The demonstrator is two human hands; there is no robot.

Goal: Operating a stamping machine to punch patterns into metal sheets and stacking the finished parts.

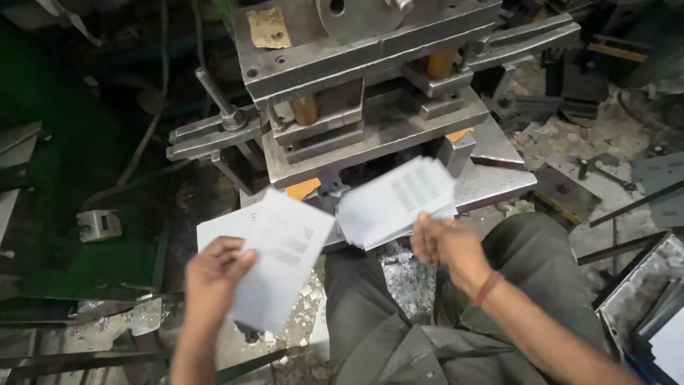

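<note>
**Two stacks of printed sheets held in front of a steel press**

The left hand is closed on a stack of white sheets, thumb and fingers pinching its lower left edge. These sheets are thin, flat and rectangular, matt white with small blocks of dark print on the top face. The stack's long axis runs on a slant, from lower left near the wrist up to the right, its top corner pointing toward the press.

The right hand grips a second stack of white cards by its lower right edge, fingers curled under and thumb on top. This stack is thicker and slightly fanned, so its edges show as fine layered lines. Its long axis tilts from lower left to upper right, the far corner lying close under the press bed. The motion blurs it a little. A reddish band sits on the right wrist.

Behind both stacks stands the press, built of thick grey steel plates, scuffed and oily, with round brass-coloured guide posts between the plates. Pale paper offcuts lie heaped between the person's knees, clad in dull olive trousers. The two stacks are near each other but do not touch
</note>
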